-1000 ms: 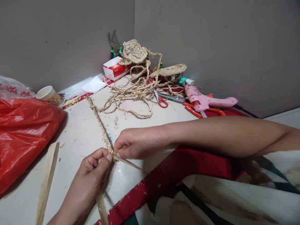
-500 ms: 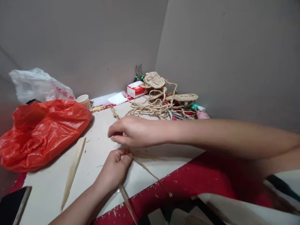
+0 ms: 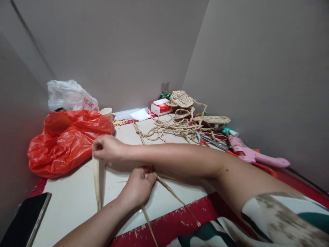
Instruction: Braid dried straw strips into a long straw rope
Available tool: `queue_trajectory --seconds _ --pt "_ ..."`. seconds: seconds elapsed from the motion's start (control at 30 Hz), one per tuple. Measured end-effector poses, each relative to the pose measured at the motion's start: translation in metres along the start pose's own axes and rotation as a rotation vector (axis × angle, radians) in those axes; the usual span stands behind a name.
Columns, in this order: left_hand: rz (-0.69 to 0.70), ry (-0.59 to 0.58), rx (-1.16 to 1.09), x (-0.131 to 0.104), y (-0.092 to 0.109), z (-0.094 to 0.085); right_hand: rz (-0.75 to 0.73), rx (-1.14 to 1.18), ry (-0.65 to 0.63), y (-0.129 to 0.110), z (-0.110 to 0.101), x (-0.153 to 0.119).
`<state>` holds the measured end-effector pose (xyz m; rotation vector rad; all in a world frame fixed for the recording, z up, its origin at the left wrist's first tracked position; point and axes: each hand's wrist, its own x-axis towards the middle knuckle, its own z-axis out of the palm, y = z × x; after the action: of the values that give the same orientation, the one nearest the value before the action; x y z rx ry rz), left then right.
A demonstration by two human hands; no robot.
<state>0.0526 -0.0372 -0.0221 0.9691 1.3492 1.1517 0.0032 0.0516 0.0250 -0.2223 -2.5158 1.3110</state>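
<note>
My left hand [image 3: 140,185] is closed in a pinch low over the white board [image 3: 69,199]. Thin twisted strips of dry plant fibre [image 3: 173,193] run out of its fingers to the right and down toward me. Reaching across above it, my right hand [image 3: 109,147] grips the top of a wide, pale strip of dried husk [image 3: 96,181], which hangs upright beside the red plastic bag [image 3: 72,140]. At the back right lies a heap of braided straw cord [image 3: 169,128] with a coiled oval piece [image 3: 181,98] on top.
A phone [image 3: 28,219] lies at the near left. A paper cup [image 3: 106,112], a tissue box [image 3: 161,107] and green-handled pliers [image 3: 166,90] line the back. Scissors [image 3: 212,140] and a pink-handled tool [image 3: 257,156] sit at the right. Grey walls enclose the corner.
My right hand has moved left and taken hold of the pale husk strip, lifting its top off the board. My left hand keeps its pinch. The view has shifted slightly.
</note>
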Motion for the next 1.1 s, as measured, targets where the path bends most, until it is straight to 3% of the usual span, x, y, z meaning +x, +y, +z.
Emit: queue_trajectory --seconds 0.1,0.2,0.33,0.4,0.5,0.67,0.77,0.93,1.1 --pt "-0.031 0.016 0.022 0.001 -0.003 -0.002 0.077 0.444 0.136 -0.015 -0.037 -0.034" --pt "-0.033 0.032 0.022 0.001 -0.006 -0.005 0.111 0.734 0.241 -0.026 -0.084 -0.080" --pt "-0.049 0.048 0.024 0.001 -0.007 -0.009 0.292 0.875 0.122 -0.016 -0.121 -0.137" --pt "-0.069 0.048 0.021 0.000 -0.007 -0.009 0.378 0.780 0.033 -0.006 -0.121 -0.159" --pt "-0.087 0.081 0.005 -0.004 -0.006 -0.007 0.473 0.603 -0.149 0.006 -0.103 -0.179" --pt "-0.070 0.195 -0.148 -0.014 0.003 0.004 0.529 0.546 -0.337 0.005 -0.069 -0.188" --pt "-0.076 0.235 -0.177 -0.017 0.009 0.009 0.514 0.519 -0.308 0.003 -0.061 -0.187" --pt "-0.017 0.283 -0.177 -0.016 0.006 0.008 0.438 0.454 -0.129 0.010 -0.053 -0.189" --pt "0.039 0.343 -0.101 -0.014 0.002 0.006 0.395 0.543 -0.077 0.017 -0.045 -0.194"
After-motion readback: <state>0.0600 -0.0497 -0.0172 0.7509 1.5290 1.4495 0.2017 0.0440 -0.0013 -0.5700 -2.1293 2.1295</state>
